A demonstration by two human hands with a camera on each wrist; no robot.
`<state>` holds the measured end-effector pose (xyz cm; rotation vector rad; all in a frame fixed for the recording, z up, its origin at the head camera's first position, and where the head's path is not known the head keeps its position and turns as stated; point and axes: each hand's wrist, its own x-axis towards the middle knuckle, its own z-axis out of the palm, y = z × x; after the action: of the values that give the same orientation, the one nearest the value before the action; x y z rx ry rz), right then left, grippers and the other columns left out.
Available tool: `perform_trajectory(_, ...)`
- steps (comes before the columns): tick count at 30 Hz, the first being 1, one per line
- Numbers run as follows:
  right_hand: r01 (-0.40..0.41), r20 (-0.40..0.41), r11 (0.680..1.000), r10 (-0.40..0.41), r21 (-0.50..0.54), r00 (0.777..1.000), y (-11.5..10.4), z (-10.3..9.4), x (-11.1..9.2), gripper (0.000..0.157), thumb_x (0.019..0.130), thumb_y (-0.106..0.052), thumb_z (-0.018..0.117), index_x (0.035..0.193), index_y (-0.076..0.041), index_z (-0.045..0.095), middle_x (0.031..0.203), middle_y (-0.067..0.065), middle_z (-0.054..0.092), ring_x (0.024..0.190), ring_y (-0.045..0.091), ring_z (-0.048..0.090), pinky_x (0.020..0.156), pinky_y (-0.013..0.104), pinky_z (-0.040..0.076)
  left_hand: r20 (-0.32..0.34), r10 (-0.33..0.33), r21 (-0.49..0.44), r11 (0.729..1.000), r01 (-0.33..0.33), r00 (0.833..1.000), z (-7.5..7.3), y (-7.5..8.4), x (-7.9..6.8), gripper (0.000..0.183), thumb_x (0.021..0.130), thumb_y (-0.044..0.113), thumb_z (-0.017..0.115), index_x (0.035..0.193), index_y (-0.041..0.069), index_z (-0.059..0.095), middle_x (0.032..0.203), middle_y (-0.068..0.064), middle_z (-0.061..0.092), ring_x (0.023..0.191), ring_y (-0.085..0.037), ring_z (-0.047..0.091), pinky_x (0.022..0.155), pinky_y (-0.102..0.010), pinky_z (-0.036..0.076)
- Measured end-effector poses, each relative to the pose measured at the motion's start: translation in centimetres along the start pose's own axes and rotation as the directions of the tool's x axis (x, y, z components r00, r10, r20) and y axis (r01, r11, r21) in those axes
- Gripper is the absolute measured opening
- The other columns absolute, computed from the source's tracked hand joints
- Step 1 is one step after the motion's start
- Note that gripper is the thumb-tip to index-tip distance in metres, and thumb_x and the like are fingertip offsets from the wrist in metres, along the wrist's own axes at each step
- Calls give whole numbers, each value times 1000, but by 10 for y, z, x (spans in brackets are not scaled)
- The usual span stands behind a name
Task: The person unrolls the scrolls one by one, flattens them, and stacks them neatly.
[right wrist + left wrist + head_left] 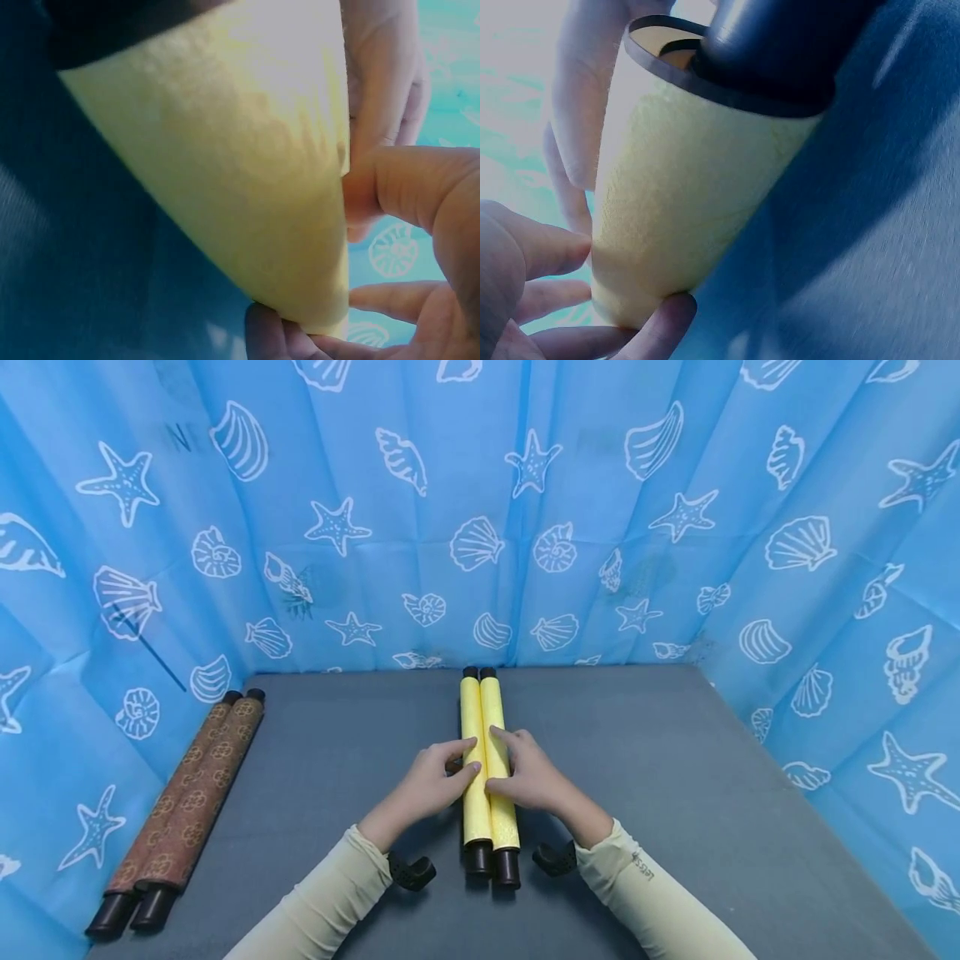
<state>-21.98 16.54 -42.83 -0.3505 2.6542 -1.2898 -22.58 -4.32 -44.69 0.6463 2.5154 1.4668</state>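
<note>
A yellow scroll (476, 814), rolled up from both sides into two tubes side by side, lies lengthwise on the grey table. Dark knobs (506, 868) stick out at its ends. My left hand (431, 781) grips the left roll, thumb on top and fingers around its outer side. On the right roll, my right hand (536, 774) has a similar grip. The left wrist view shows fingers curled round the yellow roll (682, 165) below its dark rod (772, 52). In the right wrist view, thumb and fingers hold the other roll (247, 150).
A brown patterned scroll (195, 797), also rolled from both sides, lies slanted along the left edge of the grey table (637, 718). Blue curtains (517, 585) with white shells and starfish hang behind and at both sides.
</note>
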Motion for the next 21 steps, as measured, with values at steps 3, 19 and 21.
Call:
perform_trajectory(3,-14,15,1000,14,-10,1000,5,-3,-2,91,86,-12,77,166,-7,36,143,23,44,78,22,49,64,32,48,0,5,12,1000,-5,1000,7,-1,2,54,110,27,61,158,6,50,145,-17,66,109,-24,73,76,-32,61)
perform_trajectory(19,-29,31,999,30,-44,999,20,-14,-7,89,84,-8,77,165,-7,39,140,22,49,75,21,49,62,34,47,-10,-23,28,999,23,1000,26,1,10,53,108,28,65,156,7,54,123,-12,74,77,-13,65,63,-28,55)
perform_trajectory(21,-30,38,998,32,-56,999,22,-14,-7,89,84,-8,78,164,-7,40,139,22,49,75,21,49,62,33,47,-8,-32,35,999,32,999,29,2,8,54,107,27,65,156,7,54,127,-13,73,75,-11,65,62,-26,54)
